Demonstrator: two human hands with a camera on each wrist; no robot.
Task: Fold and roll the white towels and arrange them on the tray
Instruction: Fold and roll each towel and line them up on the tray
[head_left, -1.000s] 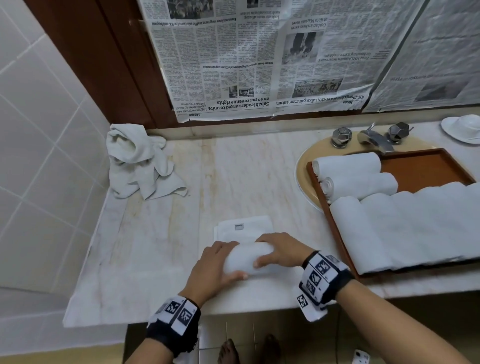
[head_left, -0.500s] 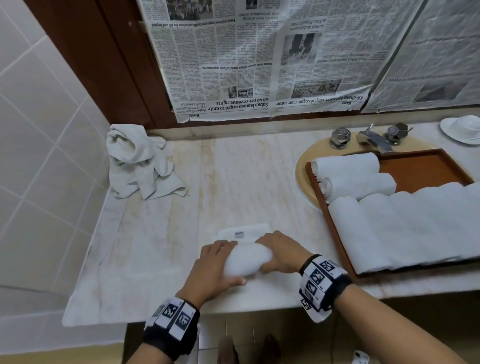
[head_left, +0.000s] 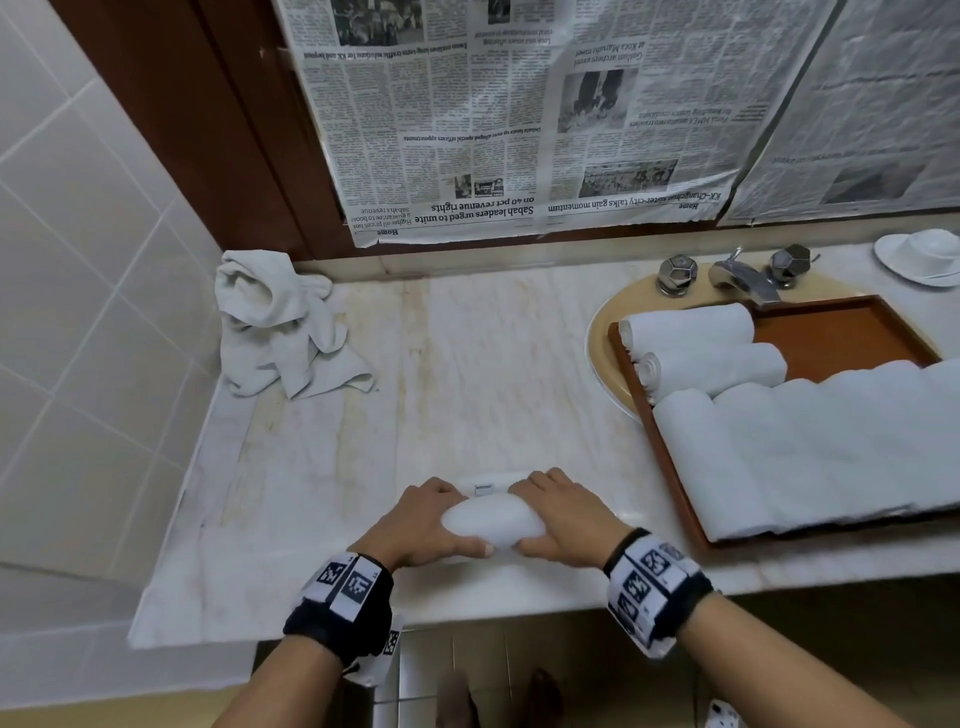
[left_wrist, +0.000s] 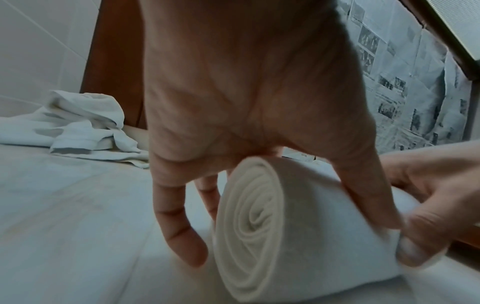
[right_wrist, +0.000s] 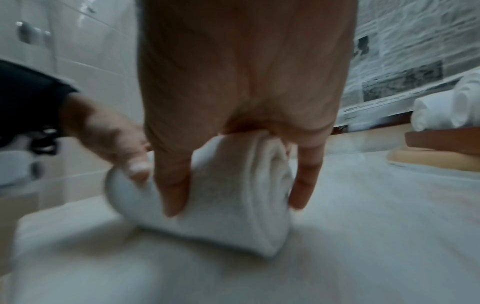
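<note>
Both hands hold one rolled white towel (head_left: 492, 524) near the front edge of the marble worktop (head_left: 498, 374). The left hand (head_left: 415, 525) covers the roll's left end, its grip narrow: fingers arch over the top and the thumb presses the near side. In the left wrist view the fingertips (left_wrist: 188, 244) reach down beside the roll's spiral end. The right hand (head_left: 563, 519) curls round the right end the same way, thumb in front, fingers over the top and down the far side. A short strip of unrolled towel with a small label (head_left: 483, 488) lies flat just beyond the roll, between the two hands. Both wrists are low and angled inward, each with a black band bearing printed markers.

To the right, a brown tray (head_left: 841, 332) sits over a beige sink (head_left: 602, 332), just in front of a metal tap (head_left: 743, 275). Two rolled towels (head_left: 691, 325) lie at the tray's back left, and a row of larger rolls (head_left: 810, 452) fills its front. A crumpled white towel (head_left: 280, 327) lies in the worktop's back left corner against the tiled wall. Newspaper sheets (head_left: 519, 119) cover the wall behind, and a white dish (head_left: 922, 254) stands at the far right.
</note>
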